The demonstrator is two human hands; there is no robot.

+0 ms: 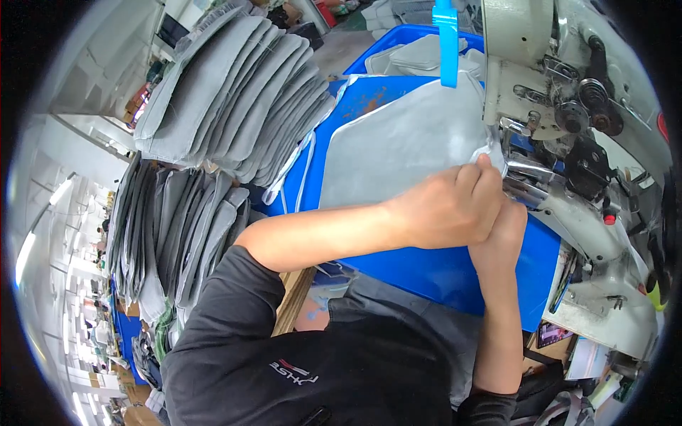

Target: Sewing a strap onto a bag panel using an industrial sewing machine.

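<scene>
A grey fabric panel (391,145) with a pale edging lies flat on the blue work surface (419,273), its right edge beside the sewing machine's metal parts (529,174). My left hand (451,206) reaches across from the left, fingers curled closed at the panel's lower right edge, next to a bunched whitish bit of edging (499,155). Close against it, my right hand (501,231) comes up from below, just in front of the machine. The left hand covers most of the right hand's fingers, so its grip is hidden.
Tall stacks of grey fabric pieces (220,92) stand at the left, with more bundled pieces (177,227) below. White tape (302,170) trails along the surface's left edge. Behind is a blue tub (398,39) of grey pieces. A bright blue strap (446,46) hangs above the panel.
</scene>
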